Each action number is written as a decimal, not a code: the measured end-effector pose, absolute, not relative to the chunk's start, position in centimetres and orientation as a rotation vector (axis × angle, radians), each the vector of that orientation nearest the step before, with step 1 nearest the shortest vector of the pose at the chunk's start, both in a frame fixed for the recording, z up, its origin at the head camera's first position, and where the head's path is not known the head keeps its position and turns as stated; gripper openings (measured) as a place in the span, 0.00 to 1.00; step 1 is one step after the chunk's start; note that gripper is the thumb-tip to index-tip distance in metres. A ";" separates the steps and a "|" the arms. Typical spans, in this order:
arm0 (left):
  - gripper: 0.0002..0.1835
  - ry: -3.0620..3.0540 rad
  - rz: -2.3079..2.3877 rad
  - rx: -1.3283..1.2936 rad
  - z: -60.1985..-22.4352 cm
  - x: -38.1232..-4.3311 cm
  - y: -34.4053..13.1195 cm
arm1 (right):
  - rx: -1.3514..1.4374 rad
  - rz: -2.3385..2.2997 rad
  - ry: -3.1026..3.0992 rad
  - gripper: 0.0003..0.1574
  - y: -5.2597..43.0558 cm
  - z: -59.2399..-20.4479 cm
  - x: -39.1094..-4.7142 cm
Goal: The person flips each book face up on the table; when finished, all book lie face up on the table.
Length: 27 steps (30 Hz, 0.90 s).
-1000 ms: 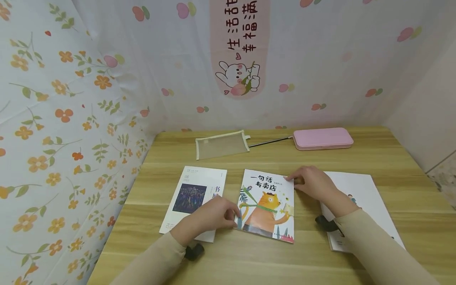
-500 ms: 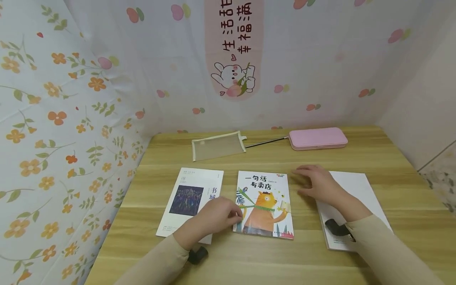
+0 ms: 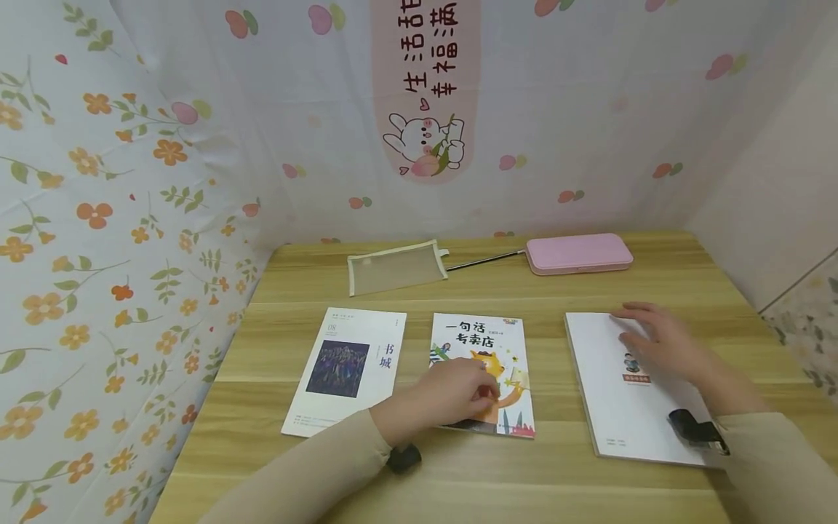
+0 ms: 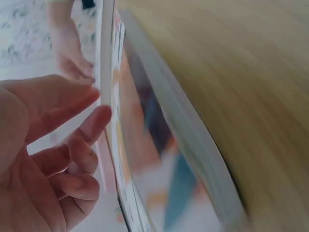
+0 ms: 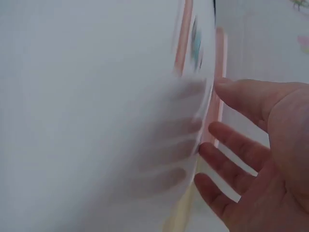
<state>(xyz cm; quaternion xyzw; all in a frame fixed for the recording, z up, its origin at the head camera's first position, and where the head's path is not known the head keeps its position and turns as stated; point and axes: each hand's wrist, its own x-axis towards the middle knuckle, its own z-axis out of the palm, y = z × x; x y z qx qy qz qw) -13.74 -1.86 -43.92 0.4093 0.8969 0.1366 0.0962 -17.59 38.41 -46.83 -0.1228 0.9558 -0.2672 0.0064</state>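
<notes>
A picture book with an orange cat on its cover lies at the middle of the wooden table. Above its lower half hovers my left hand, hiding part of the cat. In the left wrist view, that hand's fingers are loosely bent and hold nothing. On the right lies a larger white book with a small printed figure. My right hand is over this book's upper right part. The right wrist view shows its fingers spread and relaxed, their shadows falling on the white cover.
A white book with a dark picture lies at the left. Toward the back are a mesh zip pouch, a thin black rod and a pink case. Printed cloth hangs behind the table.
My right hand has left the cat book's upper right corner and moved right over the white book. My left hand has shifted right, from the cat book's left edge to over its cover.
</notes>
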 end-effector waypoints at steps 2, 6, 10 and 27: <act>0.09 2.661 0.378 1.244 -43.9 -13.7 -0.4 | -0.378 -0.887 2.989 0.22 40.2 -47.2 -17.5; 0.13 2.630 0.339 1.248 -44.2 -13.7 2.7 | -0.431 -0.900 3.038 0.18 43.3 -48.1 -17.1; 0.16 2.594 0.331 1.227 -44.3 -13.7 5.3 | -0.532 -0.861 3.075 0.22 45.4 -49.0 -17.0; 0.23 2.590 0.323 1.188 -45.3 -13.7 11.7 | -0.836 -0.899 3.034 0.37 48.1 -49.4 -17.8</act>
